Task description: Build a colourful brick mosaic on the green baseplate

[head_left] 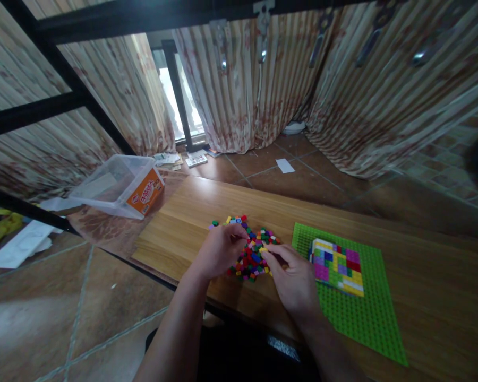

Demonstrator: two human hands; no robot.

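A heap of small loose toy bricks (249, 260) in many colours lies on the wooden tabletop, under both hands. My left hand (222, 248) is over the heap's left side, its thumb and fingers drawn together; what they hold, if anything, is too small to make out. At the heap's right side, my right hand (295, 278) pinches a small yellow brick (263, 249) between thumb and forefinger. Right of that hand, a flat rectangular block of joined bricks (336, 268) in mixed colours sits on a green studded baseplate (382, 318).
A clear plastic bin (111, 183) with an orange label stands past the table's left end. Papers and a booklet (196, 159) lie beyond the wooden table (175, 217). A black metal frame (79, 98) and striped curtains (239, 90) stand behind.
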